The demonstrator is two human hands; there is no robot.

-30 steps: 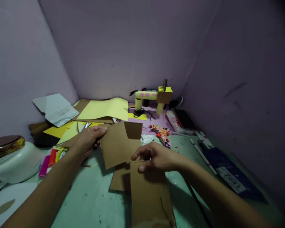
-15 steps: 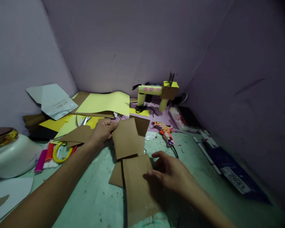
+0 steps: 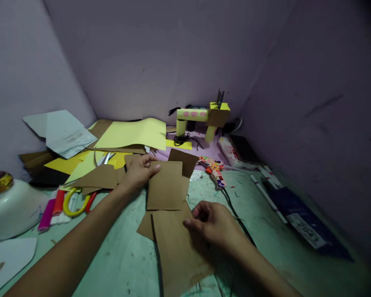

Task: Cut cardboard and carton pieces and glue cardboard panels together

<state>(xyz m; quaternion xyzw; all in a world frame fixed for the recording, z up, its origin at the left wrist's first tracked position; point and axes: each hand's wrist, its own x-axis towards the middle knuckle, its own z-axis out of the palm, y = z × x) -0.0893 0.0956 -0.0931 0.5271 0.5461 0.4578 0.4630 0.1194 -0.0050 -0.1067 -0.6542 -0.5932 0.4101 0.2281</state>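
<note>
My left hand (image 3: 140, 173) pinches the upper left corner of a square cardboard piece (image 3: 165, 187), thumb on top. Below it, a longer cardboard strip (image 3: 179, 247) reaches toward the near edge of the view, the square's lower edge lying along its far end. My right hand (image 3: 214, 225) is at the strip's right edge, its fingers curled and its thumb on the cardboard; the fingertips are partly hidden. More cardboard shows behind the square (image 3: 184, 161) and out to the left under the strip (image 3: 146, 226).
Scissors with yellow handles (image 3: 76, 204) and a magenta marker (image 3: 46, 215) lie left, near yellow paper (image 3: 131, 134). A yellow paper animal figure (image 3: 193, 114) stands at the back. A patterned glue gun (image 3: 214, 169) with a black cord and a blue pouch (image 3: 303, 214) are right.
The square has turned straighter and settled against the strip's far end. My right hand has moved slightly left and down, its fingers closing at the strip's edge. The view has shifted slightly.
</note>
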